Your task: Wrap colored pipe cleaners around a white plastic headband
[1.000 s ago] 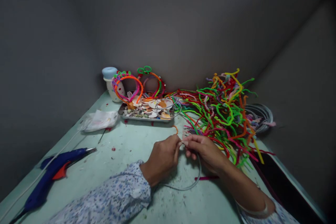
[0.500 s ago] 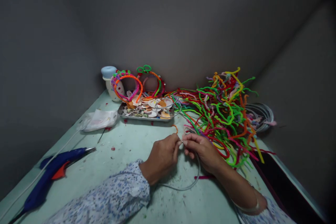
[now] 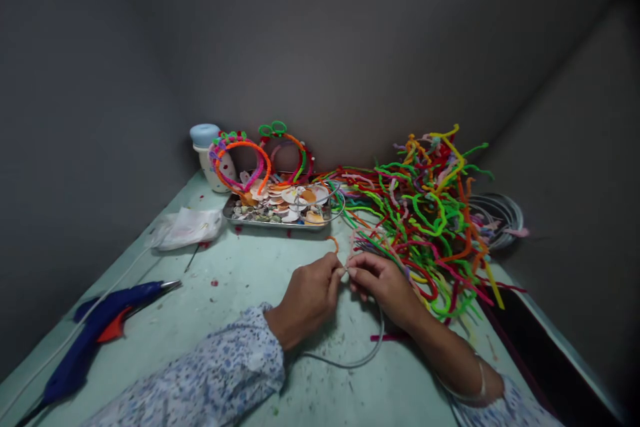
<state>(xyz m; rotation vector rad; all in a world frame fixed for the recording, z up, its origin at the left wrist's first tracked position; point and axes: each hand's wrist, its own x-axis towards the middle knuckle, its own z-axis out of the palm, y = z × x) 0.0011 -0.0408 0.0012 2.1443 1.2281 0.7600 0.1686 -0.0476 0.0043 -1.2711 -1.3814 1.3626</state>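
Note:
In the head view, my left hand and my right hand meet fingertip to fingertip above the table, both closed in a pinch. A thin grey wire curves below them, running from under my right hand to beneath my left wrist; its ends are hidden. The tiny piece right between the fingertips is too small to make out clearly. A short orange pipe cleaner shows just beyond my left knuckles, and whether it is held I cannot tell. Behind my right hand spreads a tangled heap of coloured pipe cleaners.
A metal tray of seashells stands at the back, with pipe-cleaner headbands and a lidded jar by it. At left lie a plastic bag and a blue glue gun. A wire coil sits far right.
The hanging curve of grey wire has swung slightly to the right and lower. Both hands keep their pinch in nearly the same place.

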